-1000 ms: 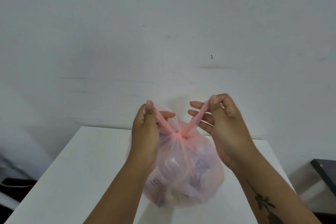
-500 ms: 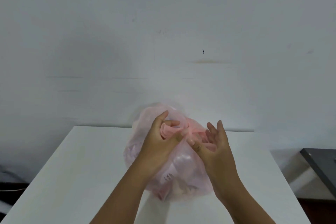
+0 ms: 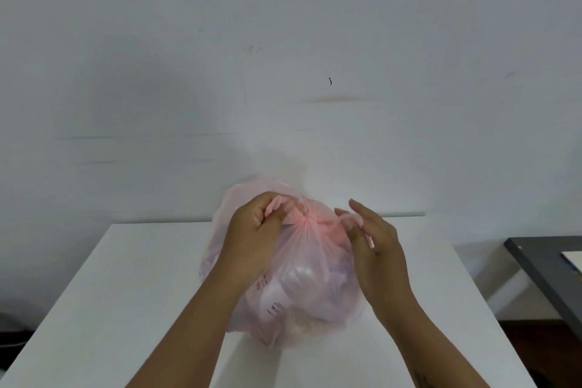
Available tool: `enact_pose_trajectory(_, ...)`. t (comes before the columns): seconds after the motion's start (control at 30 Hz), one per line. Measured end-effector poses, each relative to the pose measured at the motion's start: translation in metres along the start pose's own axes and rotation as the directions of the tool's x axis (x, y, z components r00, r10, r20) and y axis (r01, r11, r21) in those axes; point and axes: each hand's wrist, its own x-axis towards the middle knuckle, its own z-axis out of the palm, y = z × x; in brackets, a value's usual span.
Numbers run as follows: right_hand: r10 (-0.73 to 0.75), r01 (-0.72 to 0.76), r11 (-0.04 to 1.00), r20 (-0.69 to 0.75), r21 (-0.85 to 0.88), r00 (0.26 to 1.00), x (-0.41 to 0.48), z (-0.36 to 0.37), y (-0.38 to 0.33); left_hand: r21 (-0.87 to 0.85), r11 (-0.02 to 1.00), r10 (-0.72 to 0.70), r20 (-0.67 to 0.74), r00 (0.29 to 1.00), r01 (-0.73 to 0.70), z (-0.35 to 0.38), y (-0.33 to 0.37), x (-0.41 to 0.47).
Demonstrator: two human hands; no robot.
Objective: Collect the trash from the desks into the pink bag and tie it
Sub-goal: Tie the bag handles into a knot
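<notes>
A full, see-through pink bag (image 3: pixel 302 287) sits on the white desk (image 3: pixel 126 293), its top gathered into a knot between my hands. White trash with printed labels shows through its side. My left hand (image 3: pixel 252 239) is curled around the left handle strip beside the knot. At the knot's right, my right hand (image 3: pixel 374 242) pinches the other strip with thumb and lower fingers while the upper fingers stretch out.
The white desk stands against a plain white wall (image 3: pixel 283 72). A dark table (image 3: pixel 554 271) with a light sheet on it stands at the right edge, with a gap between it and the desk. Dark floor shows at lower left.
A second ago both hands held the two handle strips up and apart above the knot. They have since dropped onto the bag top, folding the strips in close to the knot.
</notes>
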Motion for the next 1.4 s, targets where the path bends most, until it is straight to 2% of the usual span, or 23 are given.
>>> enact_pose_trajectory(0.07, 0.006, -0.003, 0.991, -0.024, 0.132, 1.0, 0.008, 0.003, -0.016, 0.022, 0.998, 0.062, -0.063, 0.996, -0.061, 0.004, 0.004, 0.007)
enact_pose_trajectory(0.13, 0.077, -0.084, 0.909, 0.034, 0.408, 0.996, 0.02, 0.01, -0.032, -0.142, 0.99, -0.007, -0.08, 0.997, -0.004, 0.011, 0.008, 0.016)
enact_pose_trajectory(0.17, 0.14, -0.181, 0.783, 0.115, 0.594, 0.983, 0.027, 0.015, -0.039, -0.304, 0.951, -0.079, -0.057, 0.995, 0.058, 0.015, 0.01, 0.021)
enact_pose_trajectory(0.2, 0.207, -0.288, 0.586, 0.204, 0.757, 0.957, 0.032, 0.02, -0.045, -0.498, 0.859, -0.147, -0.016, 0.989, 0.12, 0.019, 0.012, 0.025)
enact_pose_trajectory(0.23, 0.269, -0.36, 0.386, 0.27, 0.849, 0.925, 0.037, 0.025, -0.05, -0.673, 0.722, -0.199, 0.022, 0.98, 0.162, 0.023, 0.015, 0.029)
enact_pose_trajectory(0.27, 0.314, -0.389, 0.256, 0.305, 0.885, 0.899, 0.041, 0.029, -0.053, -0.788, 0.591, -0.236, 0.038, 0.971, 0.174, 0.025, 0.015, 0.032)
enact_pose_trajectory(0.3, 0.347, -0.395, 0.213, 0.309, 0.893, 0.885, 0.045, 0.031, -0.053, -0.842, 0.511, -0.272, 0.035, 0.962, 0.175, 0.027, 0.015, 0.034)
enact_pose_trajectory(0.37, 0.379, -0.383, 0.237, 0.278, 0.893, 0.883, 0.052, 0.032, -0.051, -0.879, 0.449, -0.332, 0.006, 0.943, 0.163, 0.026, 0.013, 0.038)
enact_pose_trajectory(0.47, 0.377, -0.343, 0.279, 0.226, 0.897, 0.898, 0.065, 0.023, -0.044, -0.893, 0.426, -0.343, -0.008, 0.939, 0.147, 0.016, 0.008, 0.041)
enact_pose_trajectory(0.6, 0.41, -0.351, 0.299, 0.213, 0.887, 0.887, 0.073, 0.011, -0.034, -0.857, 0.494, -0.336, -0.031, 0.941, 0.149, 0.007, 0.004, 0.036)
enact_pose_trajectory(0.77, 0.357, -0.308, 0.431, 0.153, 0.848, 0.922, 0.063, 0.02, -0.033, -0.845, 0.511, -0.37, -0.051, 0.928, 0.157, 0.005, 0.0, 0.021)
enact_pose_trajectory(0.83, 0.306, -0.275, 0.523, 0.123, 0.807, 0.944, 0.057, 0.024, -0.037, -0.83, 0.537, -0.378, -0.077, 0.923, 0.151, 0.002, -0.001, 0.019)
enact_pose_trajectory(0.93, 0.195, -0.19, 0.727, 0.066, 0.66, 0.979, 0.046, 0.03, -0.041, -0.753, 0.644, -0.358, -0.138, 0.924, 0.137, -0.001, 0.003, 0.017)
enact_pose_trajectory(1.03, -0.051, 0.014, 0.903, 0.075, 0.43, 0.996, 0.029, 0.035, -0.043, -0.597, 0.797, -0.23, -0.164, 0.959, 0.089, -0.006, 0.008, 0.015)
enact_pose_trajectory(1.1, -0.139, 0.078, 0.94, 0.164, 0.334, 0.977, 0.021, 0.036, -0.037, -0.378, 0.925, -0.118, -0.192, 0.974, 0.038, -0.011, 0.01, 0.014)
enact_pose_trajectory(1.17, -0.099, 0.054, 0.982, 0.248, 0.184, 0.964, 0.014, 0.03, -0.029, -0.217, 0.976, -0.068, -0.22, 0.973, 0.019, -0.016, 0.011, 0.014)
enact_pose_trajectory(1.27, -0.043, 0.084, 0.985, 0.259, -0.152, 0.965, 0.007, 0.02, -0.014, -0.146, 0.989, -0.058, -0.221, 0.974, 0.026, -0.02, 0.012, 0.009)
enact_pose_trajectory(1.33, -0.061, 0.108, 0.964, 0.195, -0.242, 0.979, 0.003, 0.012, -0.002, -0.138, 0.99, -0.069, -0.216, 0.974, 0.04, -0.019, 0.012, 0.005)
enact_pose_trajectory(1.4, -0.164, 0.187, 0.935, 0.098, -0.302, 0.982, 0.001, 0.005, 0.009, -0.164, 0.985, -0.096, -0.238, 0.966, 0.057, -0.021, 0.012, 0.003)
